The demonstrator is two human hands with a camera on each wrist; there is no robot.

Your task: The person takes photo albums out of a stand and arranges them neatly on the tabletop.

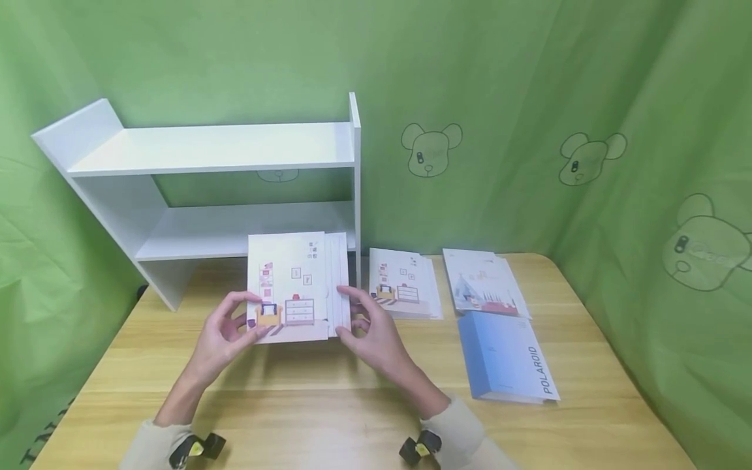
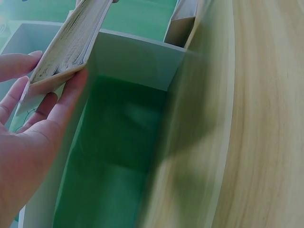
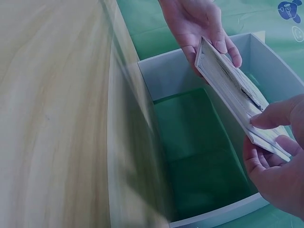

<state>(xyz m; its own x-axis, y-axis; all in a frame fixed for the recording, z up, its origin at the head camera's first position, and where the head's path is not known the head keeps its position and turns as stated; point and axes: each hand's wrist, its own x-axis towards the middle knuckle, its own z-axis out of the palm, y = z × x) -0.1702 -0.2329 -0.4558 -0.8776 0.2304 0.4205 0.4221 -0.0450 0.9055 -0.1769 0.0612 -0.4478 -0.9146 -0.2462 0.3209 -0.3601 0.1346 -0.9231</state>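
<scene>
Both hands hold a white photo album (image 1: 288,274) up in front of the shelf, one at each side edge. Its cover carries a drawn armchair, dresser and wall pictures. My left hand (image 1: 219,336) pinches the left edge, thumb on the cover. At the opposite side, my right hand (image 1: 378,336) grips the edge where layered strips show. In the left wrist view, page edges of the album (image 2: 71,42) appear above the left hand (image 2: 33,137). The right wrist view has the album (image 3: 232,90) tilted between both hands, right thumb on its edge.
A white two-tier shelf (image 1: 235,168) stands at the back left of the wooden table (image 1: 329,418). Right of it lie a similar album (image 1: 399,287), another with a tent drawing (image 1: 484,287), and a blue POLAROID album (image 1: 508,359). Green curtain (image 1: 499,78) hangs behind.
</scene>
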